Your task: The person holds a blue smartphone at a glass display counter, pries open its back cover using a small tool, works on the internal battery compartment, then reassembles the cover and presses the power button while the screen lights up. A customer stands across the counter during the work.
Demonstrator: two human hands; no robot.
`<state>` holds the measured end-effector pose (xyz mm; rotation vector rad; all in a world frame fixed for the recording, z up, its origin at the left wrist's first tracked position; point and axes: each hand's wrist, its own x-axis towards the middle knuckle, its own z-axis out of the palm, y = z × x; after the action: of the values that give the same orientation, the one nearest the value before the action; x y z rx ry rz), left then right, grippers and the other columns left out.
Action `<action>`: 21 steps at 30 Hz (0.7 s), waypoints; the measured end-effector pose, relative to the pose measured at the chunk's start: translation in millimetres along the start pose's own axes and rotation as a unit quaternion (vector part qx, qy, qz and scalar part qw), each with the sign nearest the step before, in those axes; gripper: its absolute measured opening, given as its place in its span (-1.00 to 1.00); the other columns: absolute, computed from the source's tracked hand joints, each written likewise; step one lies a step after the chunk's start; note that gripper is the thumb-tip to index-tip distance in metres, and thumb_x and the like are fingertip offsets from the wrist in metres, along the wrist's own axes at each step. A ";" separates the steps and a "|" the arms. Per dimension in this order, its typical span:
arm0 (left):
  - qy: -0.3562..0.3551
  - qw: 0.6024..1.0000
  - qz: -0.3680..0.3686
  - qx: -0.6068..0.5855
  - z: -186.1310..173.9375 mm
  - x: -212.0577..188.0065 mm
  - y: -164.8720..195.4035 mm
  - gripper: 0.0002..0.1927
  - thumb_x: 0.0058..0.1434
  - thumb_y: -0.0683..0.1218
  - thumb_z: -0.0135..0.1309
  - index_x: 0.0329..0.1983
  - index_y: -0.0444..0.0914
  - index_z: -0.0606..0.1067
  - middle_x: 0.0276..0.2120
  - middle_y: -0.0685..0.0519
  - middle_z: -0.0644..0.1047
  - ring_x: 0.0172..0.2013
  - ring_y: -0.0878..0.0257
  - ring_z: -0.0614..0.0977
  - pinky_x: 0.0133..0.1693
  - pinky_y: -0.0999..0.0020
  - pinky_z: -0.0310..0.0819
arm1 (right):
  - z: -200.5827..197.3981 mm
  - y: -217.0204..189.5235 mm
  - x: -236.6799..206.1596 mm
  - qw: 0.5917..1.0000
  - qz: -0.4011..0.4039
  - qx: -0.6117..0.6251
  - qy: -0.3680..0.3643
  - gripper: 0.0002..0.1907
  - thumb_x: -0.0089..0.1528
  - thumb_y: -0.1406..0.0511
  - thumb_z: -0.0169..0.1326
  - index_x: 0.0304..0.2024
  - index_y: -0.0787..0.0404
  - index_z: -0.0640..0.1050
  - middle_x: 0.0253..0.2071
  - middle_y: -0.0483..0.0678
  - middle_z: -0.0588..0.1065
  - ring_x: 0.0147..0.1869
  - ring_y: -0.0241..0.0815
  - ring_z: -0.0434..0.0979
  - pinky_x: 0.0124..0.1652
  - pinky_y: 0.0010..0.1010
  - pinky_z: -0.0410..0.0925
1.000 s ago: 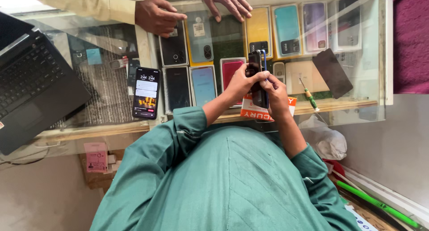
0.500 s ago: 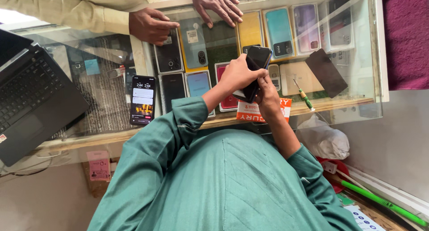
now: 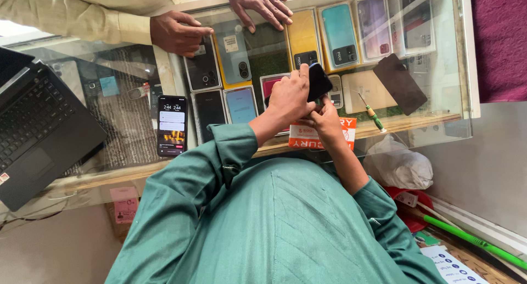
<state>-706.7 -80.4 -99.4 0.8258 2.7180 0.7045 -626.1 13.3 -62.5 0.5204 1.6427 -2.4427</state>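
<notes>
My left hand (image 3: pixel 290 96) and my right hand (image 3: pixel 325 122) are together over the glass counter (image 3: pixel 450 70), both on a dark phone (image 3: pixel 319 81). The left hand wraps over the phone's left side. The right hand's fingers touch it from below. The phone is tilted, its top corner pointing up and right. Under my hands an orange and white packet (image 3: pixel 299 140) lies on the counter's wooden front edge. My green sleeves fill the lower part of the view.
Another person's two hands (image 3: pixel 178 32) (image 3: pixel 262 4) rest on the counter's far side. A lit phone (image 3: pixel 172 125), a black laptop (image 3: pixel 38 125), a green-handled screwdriver (image 3: pixel 373 116) and a dark panel (image 3: pixel 399 83) lie on the glass. Phone boxes show under it. A white bag (image 3: pixel 398 164) sits below right.
The dark phone has gone from upright to tilted between my hands, and my left hand now covers more of it. The other person's hands have shifted slightly.
</notes>
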 end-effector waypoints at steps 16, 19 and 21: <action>0.041 0.995 0.078 0.042 -9.9 -6.3 -21.5 -0.09 -0.25 0.01 0.43 0.18 -0.43 0.37 0.00 -0.12 0.41 0.02 0.02 0.48 -0.15 0.22 0.59 | -5.8 2.5 -13.1 0.868 -0.216 -0.407 0.186 -0.30 0.22 0.48 0.08 0.37 0.26 0.12 0.06 0.14 0.46 -0.05 0.01 0.55 -0.08 -0.30 0.46; 0.043 0.995 0.089 0.031 -12.8 -7.0 -22.6 -0.10 -0.27 -0.02 0.43 0.18 -0.41 0.39 -0.01 -0.10 0.43 0.00 0.03 0.50 -0.12 0.22 0.58 | -9.4 -3.7 -6.6 0.714 -0.334 -0.598 0.144 -0.36 0.13 0.47 0.05 0.28 0.17 0.29 0.30 0.18 0.32 0.32 0.19 0.29 0.25 -0.09 0.28; 0.049 0.993 0.102 0.024 -13.7 -7.3 -21.9 -0.11 -0.28 -0.05 0.42 0.18 -0.40 0.39 -0.02 -0.09 0.43 -0.01 0.03 0.51 -0.11 0.22 0.58 | -12.7 -7.2 -2.1 0.657 -0.362 -0.649 0.128 -0.41 0.11 0.44 0.03 0.23 0.16 0.37 0.40 0.21 0.23 0.50 0.29 0.12 0.43 0.03 0.13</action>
<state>-715.5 -105.8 -98.1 1.1218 2.7727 0.7399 -623.9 27.6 -59.8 -0.1064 3.4836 -0.6702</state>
